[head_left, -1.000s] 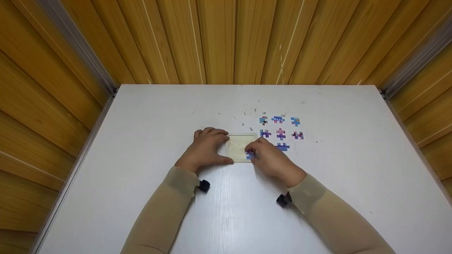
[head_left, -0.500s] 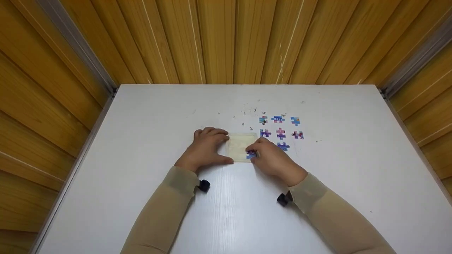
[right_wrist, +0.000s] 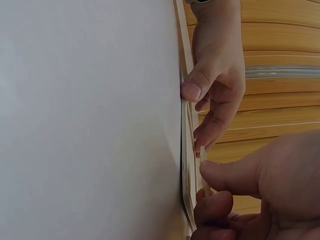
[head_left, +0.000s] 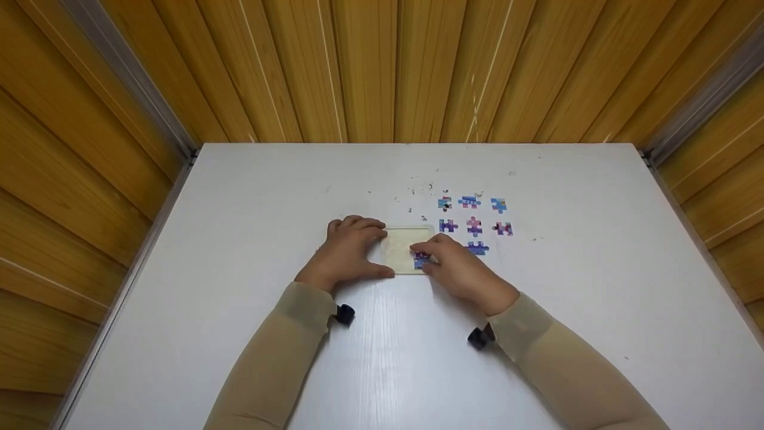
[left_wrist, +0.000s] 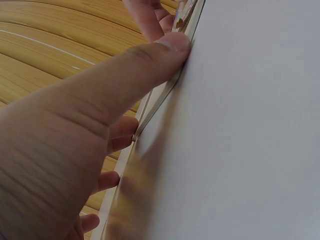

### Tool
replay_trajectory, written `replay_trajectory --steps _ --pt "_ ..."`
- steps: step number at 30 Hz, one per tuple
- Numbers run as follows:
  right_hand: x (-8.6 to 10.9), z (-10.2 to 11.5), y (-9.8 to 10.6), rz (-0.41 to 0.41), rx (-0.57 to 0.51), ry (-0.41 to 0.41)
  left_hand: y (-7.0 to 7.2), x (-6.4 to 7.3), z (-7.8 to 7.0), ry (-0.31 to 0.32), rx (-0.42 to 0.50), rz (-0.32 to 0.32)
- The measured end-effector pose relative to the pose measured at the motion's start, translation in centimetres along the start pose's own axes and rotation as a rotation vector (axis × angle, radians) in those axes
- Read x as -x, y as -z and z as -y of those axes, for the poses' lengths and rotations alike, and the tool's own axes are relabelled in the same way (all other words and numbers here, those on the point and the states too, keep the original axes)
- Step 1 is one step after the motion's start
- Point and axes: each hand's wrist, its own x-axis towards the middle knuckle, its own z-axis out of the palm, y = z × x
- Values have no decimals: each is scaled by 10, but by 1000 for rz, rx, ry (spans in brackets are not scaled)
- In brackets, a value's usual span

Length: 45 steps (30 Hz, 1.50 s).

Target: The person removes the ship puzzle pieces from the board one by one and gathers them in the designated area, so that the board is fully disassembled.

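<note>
A shallow pale wooden puzzle tray [head_left: 399,248] lies flat on the white table. My left hand [head_left: 349,251] holds its left side, with the thumb [left_wrist: 165,52] on the near edge and the fingers at the far edge. Over the tray's near right corner, my right hand [head_left: 459,269] pinches a blue and purple jigsaw piece [head_left: 419,263] between thumb and fingers. The right wrist view catches the thin edge of this piece [right_wrist: 203,153], tilted above the tray rim [right_wrist: 185,165]. My fingers cover much of the piece, and I cannot tell whether it touches the tray floor.
Several loose jigsaw pieces lie right of the tray, among them a pink one [head_left: 474,226] and a blue one [head_left: 499,205]. One blue-purple piece [head_left: 477,248] is close beside my right hand. Dark crumbs [head_left: 424,218] dot the table behind the tray. Wood-patterned walls [head_left: 394,71] enclose the table.
My right hand's fingers and the pinched jigsaw piece have shifted slightly left over the tray. The left hand and the tray stay where they were.
</note>
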Motion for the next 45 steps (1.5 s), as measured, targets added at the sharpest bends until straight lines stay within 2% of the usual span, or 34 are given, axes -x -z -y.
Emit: replay_trajectory --steps 13,22,28,34,45 --pt "2 0 0 -3 -62 7 -2 1 3 -25 17 -18" --pt "14 -2 15 -5 -147 21 -2 1 4 -14 7 -21" --pt "22 -16 29 -44 -126 42 -1 1 2 -1 16 -15" --pt "33 -36 44 -92 -60 60 -2 0 1 1 18 2" --pt "50 -65 73 -121 -45 -74 -2 0 1 0 10 -3"
